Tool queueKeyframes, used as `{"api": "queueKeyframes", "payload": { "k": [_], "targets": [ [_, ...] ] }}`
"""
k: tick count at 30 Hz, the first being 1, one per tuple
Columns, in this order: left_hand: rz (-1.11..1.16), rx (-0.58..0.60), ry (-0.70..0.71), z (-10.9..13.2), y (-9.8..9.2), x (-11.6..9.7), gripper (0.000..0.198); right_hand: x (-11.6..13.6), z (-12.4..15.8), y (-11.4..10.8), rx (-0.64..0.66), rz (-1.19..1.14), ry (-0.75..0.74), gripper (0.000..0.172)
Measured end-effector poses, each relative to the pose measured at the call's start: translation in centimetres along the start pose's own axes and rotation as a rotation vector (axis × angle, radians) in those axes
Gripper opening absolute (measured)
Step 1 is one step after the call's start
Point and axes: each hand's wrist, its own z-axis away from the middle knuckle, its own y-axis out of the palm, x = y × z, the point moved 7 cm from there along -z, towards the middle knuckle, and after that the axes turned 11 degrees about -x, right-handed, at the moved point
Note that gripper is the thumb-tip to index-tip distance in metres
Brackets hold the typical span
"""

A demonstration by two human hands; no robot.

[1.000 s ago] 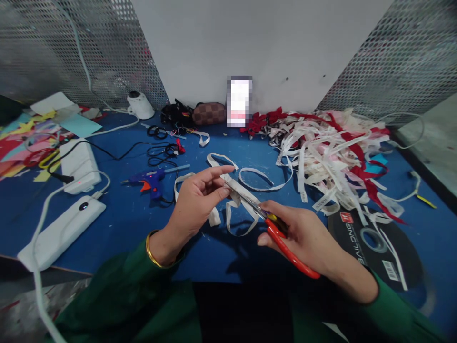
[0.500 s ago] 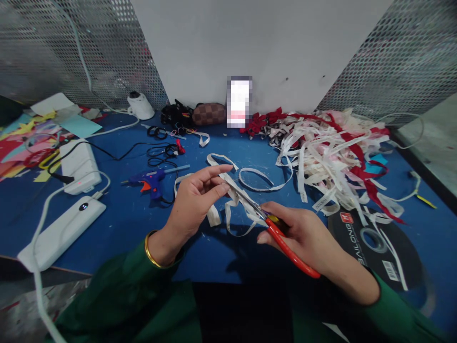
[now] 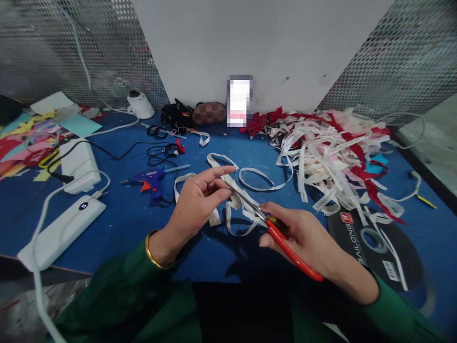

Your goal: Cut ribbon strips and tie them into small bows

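Centrally, over a blue table (image 3: 143, 224), the left hand (image 3: 194, 202) pinches a white ribbon (image 3: 228, 181) between thumb and forefinger, and the right hand (image 3: 310, 238), closed around red-handled scissors (image 3: 293, 257), aims their blades up-left along the ribbon toward that pinch.

At 12 o'clock, pixelated beyond reading: upright rectangle (image 3: 239, 101). Buried inside right hand (image 3: 310, 240): handle loops of scissors (image 3: 293, 256). At 9 and 7 o'clock, cut by the edge: coloured paper (image 3: 17, 143), white cable (image 3: 35, 281).
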Motion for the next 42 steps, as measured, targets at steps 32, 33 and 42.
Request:
{"api": "queueKeyframes", "payload": {
  "k": [32, 33, 42],
  "targets": [
    [0.107, 0.071, -0.079, -1.3, 0.5, 2.8, 0.037, -1.5, -1.0, 0.0, -0.095, -0.48, 0.068, 0.053],
    [0.115, 0.058, -0.069, -1.5, 0.4, 2.9, 0.035, -1.7, -1.2, -0.3, -0.136, -0.492, 0.075, 0.053],
    [0.037, 0.232, 0.012, -0.6, 2.3, 3.2, 0.042, -2.5, -2.1, -0.2, -0.421, -0.604, 0.048, 0.056]
  ]
}}
